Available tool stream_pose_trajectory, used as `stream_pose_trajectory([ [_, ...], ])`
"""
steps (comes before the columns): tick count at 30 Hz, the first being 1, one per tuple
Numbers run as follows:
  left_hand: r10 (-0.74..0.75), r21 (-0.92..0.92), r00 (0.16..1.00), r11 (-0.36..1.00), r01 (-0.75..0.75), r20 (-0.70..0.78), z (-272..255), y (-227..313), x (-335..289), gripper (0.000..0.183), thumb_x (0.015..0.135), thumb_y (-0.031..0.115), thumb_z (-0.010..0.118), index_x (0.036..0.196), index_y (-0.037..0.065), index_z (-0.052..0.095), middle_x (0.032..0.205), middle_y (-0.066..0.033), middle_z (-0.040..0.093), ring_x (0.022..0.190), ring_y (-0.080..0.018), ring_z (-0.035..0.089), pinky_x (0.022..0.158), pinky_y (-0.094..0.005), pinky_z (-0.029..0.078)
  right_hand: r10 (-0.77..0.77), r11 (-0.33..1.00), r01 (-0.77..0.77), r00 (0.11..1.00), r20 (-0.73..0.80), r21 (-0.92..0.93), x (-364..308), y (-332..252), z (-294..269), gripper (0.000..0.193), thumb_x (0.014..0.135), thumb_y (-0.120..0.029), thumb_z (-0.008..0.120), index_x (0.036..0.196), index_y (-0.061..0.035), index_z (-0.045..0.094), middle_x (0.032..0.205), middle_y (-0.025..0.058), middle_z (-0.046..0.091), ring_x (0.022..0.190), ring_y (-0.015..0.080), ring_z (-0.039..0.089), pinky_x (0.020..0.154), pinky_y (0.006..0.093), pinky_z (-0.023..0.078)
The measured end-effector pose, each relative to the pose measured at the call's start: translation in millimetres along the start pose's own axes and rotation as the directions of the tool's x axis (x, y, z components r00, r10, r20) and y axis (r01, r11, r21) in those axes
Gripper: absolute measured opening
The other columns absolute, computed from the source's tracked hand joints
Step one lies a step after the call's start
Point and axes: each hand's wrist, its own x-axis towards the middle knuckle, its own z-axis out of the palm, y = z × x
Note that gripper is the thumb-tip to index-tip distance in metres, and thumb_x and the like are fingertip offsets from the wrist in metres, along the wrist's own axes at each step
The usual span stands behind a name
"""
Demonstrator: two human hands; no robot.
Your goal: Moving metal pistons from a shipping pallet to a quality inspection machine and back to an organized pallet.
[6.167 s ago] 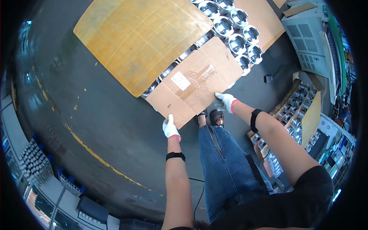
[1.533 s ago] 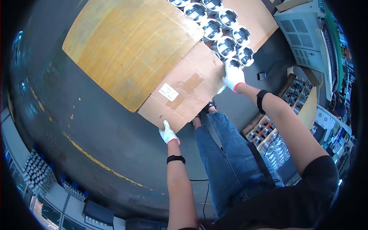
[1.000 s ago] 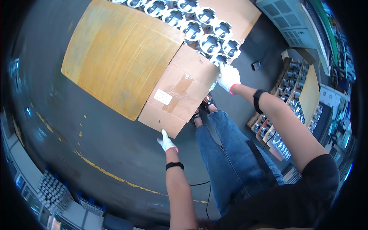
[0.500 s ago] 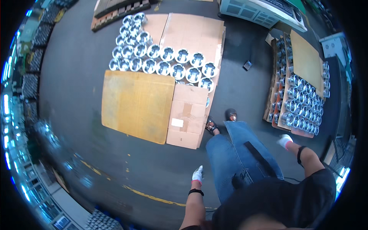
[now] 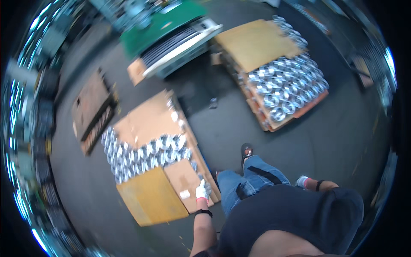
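Observation:
My left hand [image 5: 203,189], in a white glove with a pink cuff, hangs over the near right edge of the left stack. Its fingers look loosely extended, with nothing seen in them. Closest to it is a brown cardboard sheet [image 5: 176,175], beside a yellowish board [image 5: 147,198]. Beyond these stand rows of shiny metal pistons [image 5: 160,147] on cardboard. My right hand [image 5: 302,181], gloved the same way, hangs by my right hip, apart from any piston; its fingers are too blurred to read.
Ahead to the right stands another stack of pistons [image 5: 284,85], partly under a yellowish board [image 5: 252,40]. A green-topped machine or bench [image 5: 171,21] is at the back. A wooden pallet [image 5: 92,105] lies far left. A small dark object [image 5: 213,103] rests on the floor.
My view has swung to the right, and the right stack now sits more ahead of me. My left hand has come over the left stack's edge; my right hand is nearer my hip.

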Motion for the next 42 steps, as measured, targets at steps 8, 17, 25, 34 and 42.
stream_pose_trajectory([
  [8, 0.132, 0.317, 0.964, 0.926, -0.203, 0.233, 193.5, 45.0, -17.4, 0.029, 0.090, 0.032, 0.064, 0.105, 0.009, 0.058, 0.078, -0.0013, 0.060, 0.061, -0.0110, 0.055, 0.052, -0.0252, 0.042, 0.114, 0.922, -0.042, 0.980, -0.165, 0.385, 6.0, -13.8, -91.3, 0.034, 0.081, -0.035, 0.069, 0.102, -0.0082, 0.070, 0.092, 0.0036, 0.070, 0.081, 0.0175, 0.066, 0.072, 0.0359, 0.054],
  [17, 0.204, 0.350, 0.976, 0.911, -0.217, 0.073, 208.1, 96.0, -17.3, 0.021, 0.091, 0.031, 0.061, 0.095, 0.010, 0.062, 0.070, 0.0017, 0.057, 0.054, -0.0088, 0.048, 0.047, -0.0236, 0.036, 0.078, 0.343, 0.373, 0.903, -0.422, 0.862, 6.0, -70.5, -241.1, 0.051, 0.077, -0.026, 0.074, 0.120, -0.0025, 0.058, 0.090, 0.0061, 0.066, 0.073, 0.0153, 0.059, 0.058, 0.0311, 0.045],
  [25, -0.104, 0.279, 0.990, 0.952, 0.128, -0.100, 147.4, 116.2, 42.4, 0.022, 0.094, 0.040, 0.053, 0.088, 0.019, 0.059, 0.065, -0.0009, 0.054, 0.051, -0.0157, 0.048, 0.044, -0.0316, 0.035, -0.048, 0.626, 0.348, 0.910, -0.411, 0.698, 46.4, -117.2, -288.3, 0.058, 0.076, -0.030, 0.073, 0.122, 0.0029, 0.057, 0.112, 0.0141, 0.065, 0.094, 0.0229, 0.064, 0.084, 0.0321, 0.049],
  [34, 0.105, 0.077, 0.985, 0.990, -0.116, 0.134, 227.9, 248.4, 83.2, 0.036, 0.091, 0.047, 0.055, 0.083, 0.012, 0.060, 0.066, 0.0030, 0.055, 0.045, -0.0107, 0.045, 0.037, -0.0273, 0.031, -0.047, 0.735, 0.428, 0.805, -0.591, 0.525, 106.5, -146.8, -385.0, 0.022, 0.081, -0.030, 0.065, 0.081, -0.0072, 0.065, 0.070, 0.0087, 0.062, 0.055, 0.0250, 0.058, 0.050, 0.0411, 0.046],
  [42, 0.184, 0.372, 0.947, 0.886, -0.276, 0.263, 297.7, 379.6, 83.0, 0.059, 0.093, 0.045, 0.053, 0.130, -0.001, 0.046, 0.125, -0.0171, 0.055, 0.109, -0.0265, 0.054, 0.088, -0.0393, 0.047, -0.032, 0.614, 0.519, 0.769, -0.638, 0.595, 24.7, -228.4, -490.3, 0.050, 0.075, -0.037, 0.069, 0.112, -0.0028, 0.065, 0.104, 0.0154, 0.068, 0.094, 0.0272, 0.064, 0.084, 0.0361, 0.048],
])
